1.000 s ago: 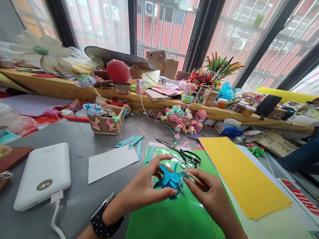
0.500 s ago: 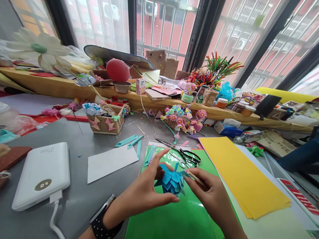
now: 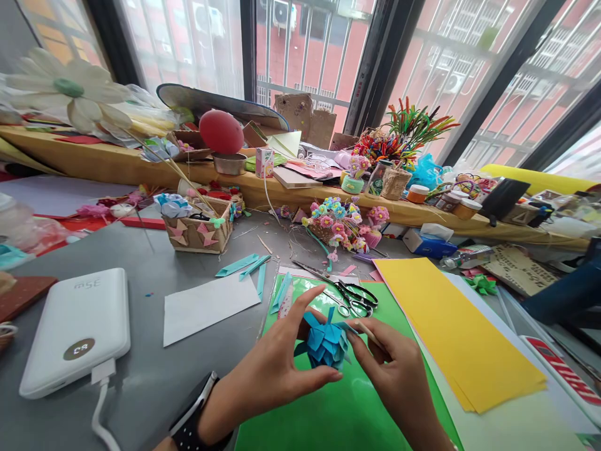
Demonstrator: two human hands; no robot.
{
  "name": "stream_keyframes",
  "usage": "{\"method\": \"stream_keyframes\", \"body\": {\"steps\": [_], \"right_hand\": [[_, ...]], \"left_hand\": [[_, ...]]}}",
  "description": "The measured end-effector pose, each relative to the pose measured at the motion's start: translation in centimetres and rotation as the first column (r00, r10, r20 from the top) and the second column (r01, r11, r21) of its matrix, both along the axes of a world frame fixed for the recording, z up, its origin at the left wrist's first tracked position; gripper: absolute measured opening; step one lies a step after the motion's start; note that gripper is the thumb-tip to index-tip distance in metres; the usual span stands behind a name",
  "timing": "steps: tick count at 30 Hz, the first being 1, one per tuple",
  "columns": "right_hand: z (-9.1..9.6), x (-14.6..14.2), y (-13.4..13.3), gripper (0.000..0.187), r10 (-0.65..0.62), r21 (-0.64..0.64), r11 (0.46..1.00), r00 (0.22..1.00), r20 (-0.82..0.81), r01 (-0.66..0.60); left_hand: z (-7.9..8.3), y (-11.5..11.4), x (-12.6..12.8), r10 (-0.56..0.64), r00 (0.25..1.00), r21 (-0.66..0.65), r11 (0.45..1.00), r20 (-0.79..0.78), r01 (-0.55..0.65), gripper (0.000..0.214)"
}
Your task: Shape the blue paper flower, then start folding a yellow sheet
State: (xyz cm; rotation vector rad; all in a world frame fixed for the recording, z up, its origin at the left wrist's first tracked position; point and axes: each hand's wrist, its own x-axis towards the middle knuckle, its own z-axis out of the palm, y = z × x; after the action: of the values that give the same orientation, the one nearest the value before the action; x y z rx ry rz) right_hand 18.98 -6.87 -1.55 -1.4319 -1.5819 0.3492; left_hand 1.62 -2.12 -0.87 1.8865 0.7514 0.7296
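A blue folded-paper flower with layered, pointed petals is held above a green mat. My left hand curves around its left side, thumb below and fingers behind it. My right hand pinches one petal tip at the flower's right edge between thumb and forefinger. A thin pale stick also lies in the right fingers. Just beyond the hands rest black-handled scissors. Strips of folded light-blue paper lie farther left.
A white power bank with a cable and a white paper sheet lie on the left. Yellow paper covers the right side. Behind stand a cardboard basket and a bunch of crocheted flowers, below a cluttered ledge.
Both hands keep nearly the same hold on the flower. The left hand has shifted very slightly to the right, and the view has moved a little.
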Motion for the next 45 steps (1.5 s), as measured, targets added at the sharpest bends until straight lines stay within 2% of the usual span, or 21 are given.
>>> {"method": "stream_keyframes", "body": {"steps": [7, 12, 16, 20, 23, 26, 29, 32, 36, 39, 42, 45], "right_hand": [[-0.4, 0.1, -0.1, 0.019, -0.091, 0.166, 0.984, 0.989, 0.117, 0.07], [-0.7, -0.2, -0.3, 0.019, -0.123, 0.21, 0.972, 0.988, 0.09, 0.101], [-0.4, -0.2, -0.2, 0.016, -0.116, 0.135, 0.984, 0.993, 0.006, 0.114], [-0.2, 0.1, 0.0, 0.02, -0.031, 0.007, 0.999, 0.99, -0.135, 0.032], [-0.2, 0.3, 0.0, 0.019, -0.006, -0.035, 0.999, 0.982, -0.189, -0.001], [-0.6, 0.1, 0.0, 0.017, -0.033, -0.023, 0.999, 0.984, -0.174, 0.03], [-0.8, -0.1, 0.0, 0.017, -0.076, 0.053, 0.995, 0.991, -0.109, 0.082], [-0.5, -0.2, -0.1, 0.019, -0.065, 0.057, 0.996, 0.989, -0.131, 0.073], [0.4, 0.0, -0.3, 0.023, 0.023, -0.01, 1.0, 0.96, -0.28, -0.027], [0.9, 0.3, -0.5, 0.022, 0.08, 0.002, 0.996, 0.934, -0.35, -0.084], [1.0, 0.5, -0.7, 0.017, 0.096, 0.007, 0.995, 0.929, -0.358, -0.1], [0.9, 0.7, -0.7, 0.014, 0.112, 0.008, 0.993, 0.911, -0.398, -0.118]], "left_hand": [[-0.3, 0.0, 0.0, -0.012, 0.998, 0.028, 1.0, 0.063, 0.01, 0.097], [-0.3, -0.1, 0.3, -0.006, 0.996, 0.132, 0.991, 0.089, -0.006, 0.07], [-0.3, 0.1, 0.5, 0.007, 0.996, 0.203, 0.979, 0.091, -0.026, 0.054], [-0.3, 0.3, 0.4, 0.014, 0.994, 0.131, 0.991, 0.11, -0.029, 0.052], [-0.3, 0.3, 0.4, 0.024, 0.994, 0.089, 0.995, 0.102, -0.033, 0.053], [-0.4, 0.3, 0.5, 0.042, 0.997, 0.12, 0.991, 0.066, -0.05, 0.054], [-0.8, 0.4, 0.6, 0.052, 0.996, 0.103, 0.993, 0.073, -0.06, 0.055], [-1.1, 0.7, 0.6, 0.051, 0.987, -0.013, 0.999, 0.15, -0.05, 0.057], [-0.9, 1.3, 0.5, 0.022, 0.952, -0.148, 0.989, 0.307, 0.024, 0.056], [-0.5, 1.5, 0.4, -0.038, 0.921, -0.305, 0.938, 0.388, 0.167, 0.058], [-0.1, 1.6, 0.2, -0.099, 0.895, -0.458, 0.831, 0.435, 0.314, 0.063], [-0.2, 1.6, 0.1, -0.151, 0.88, -0.558, 0.722, 0.451, 0.41, 0.065]]}}
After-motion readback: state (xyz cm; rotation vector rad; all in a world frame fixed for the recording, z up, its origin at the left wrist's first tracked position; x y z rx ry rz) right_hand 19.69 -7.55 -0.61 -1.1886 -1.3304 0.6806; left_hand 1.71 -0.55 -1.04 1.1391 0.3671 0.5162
